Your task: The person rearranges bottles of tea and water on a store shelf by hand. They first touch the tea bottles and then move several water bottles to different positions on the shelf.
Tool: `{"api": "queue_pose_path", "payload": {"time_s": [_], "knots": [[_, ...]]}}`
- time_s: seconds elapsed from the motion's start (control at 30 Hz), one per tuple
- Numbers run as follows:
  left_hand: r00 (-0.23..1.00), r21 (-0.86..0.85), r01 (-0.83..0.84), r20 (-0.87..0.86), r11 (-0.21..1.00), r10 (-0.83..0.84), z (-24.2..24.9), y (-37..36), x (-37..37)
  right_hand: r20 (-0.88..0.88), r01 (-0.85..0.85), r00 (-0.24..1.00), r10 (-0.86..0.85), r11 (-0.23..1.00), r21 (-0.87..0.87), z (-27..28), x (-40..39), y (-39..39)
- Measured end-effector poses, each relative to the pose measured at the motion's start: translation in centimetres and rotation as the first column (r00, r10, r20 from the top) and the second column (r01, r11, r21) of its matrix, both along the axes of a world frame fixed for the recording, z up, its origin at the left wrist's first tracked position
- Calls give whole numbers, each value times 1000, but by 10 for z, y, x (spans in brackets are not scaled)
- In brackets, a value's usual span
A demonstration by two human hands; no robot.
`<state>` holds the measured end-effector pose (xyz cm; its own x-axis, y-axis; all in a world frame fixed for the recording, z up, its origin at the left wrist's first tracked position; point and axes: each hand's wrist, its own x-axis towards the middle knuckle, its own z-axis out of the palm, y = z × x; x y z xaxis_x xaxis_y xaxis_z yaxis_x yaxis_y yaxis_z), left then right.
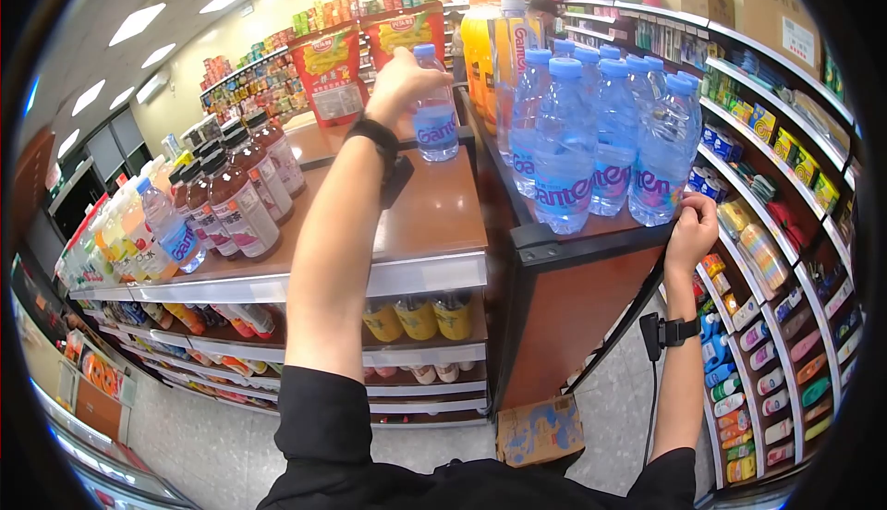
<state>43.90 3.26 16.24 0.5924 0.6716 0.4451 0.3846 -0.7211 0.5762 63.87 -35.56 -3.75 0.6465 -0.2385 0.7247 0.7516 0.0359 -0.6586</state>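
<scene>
The left hand, at upper centre of the frame, has its grip closed around the upper body of a water bottle, below the blue cap. The bottle is upright at the rear of the wooden shelf top; base contact cannot be confirmed. Two red snack bags stand behind and to the left of it.

The right hand, at right of centre, has its fingers curled beside the grouped water bottles and the near corner of the dark-edged wooden unit. Whether this grip is clenched or grasping cannot be determined. The grouped bottles stand upright on that unit.

Dark-capped drink bottles and one separate water bottle occupy the left of the frame. A cardboard carton sits on the floor, lower centre.
</scene>
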Motion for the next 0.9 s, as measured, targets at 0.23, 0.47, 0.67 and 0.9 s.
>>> {"api": "queue_pose_path", "payload": {"time_s": [0.23, 0.47, 0.67, 0.9], "knots": [[991, 46, -120, 71, 992, 116, -15, 7, 20, 63, 60, 996, -57, 997, -45, -1, 4, 0], [997, -228, 69, 60, 971, -57, -15, -3, 2, 89, 112, 990, -110, 994, -14, -3, 8, 4], [998, -84, -14, -61, 996, 9, -26, -12, -8, 77, 142, 988, -137, 988, -61, 2, 1, 3], [880, 197, 473, -150, 859, -451, 40, -101, -147, 69, 121, 991, -114, 987, -102, -11, 29, -1]]}}
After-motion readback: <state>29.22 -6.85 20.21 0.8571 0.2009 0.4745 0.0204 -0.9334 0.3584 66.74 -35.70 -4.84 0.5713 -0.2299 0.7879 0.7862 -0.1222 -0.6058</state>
